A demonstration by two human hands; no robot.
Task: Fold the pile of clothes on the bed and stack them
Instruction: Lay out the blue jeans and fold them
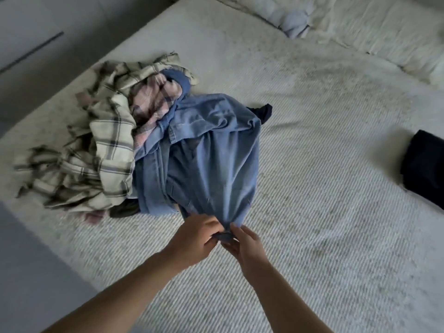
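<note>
- The left hand [195,239] and right hand [242,246] are meeting together, both pinching one gathered edge of the denim shirt [209,150], probably to draw it off the pile.
- The shirt is trailing from the plaid clothes [96,140] on the bed [324,188].
- A dark folded garment [425,164] is lying well apart, likely starting the stack.
</note>
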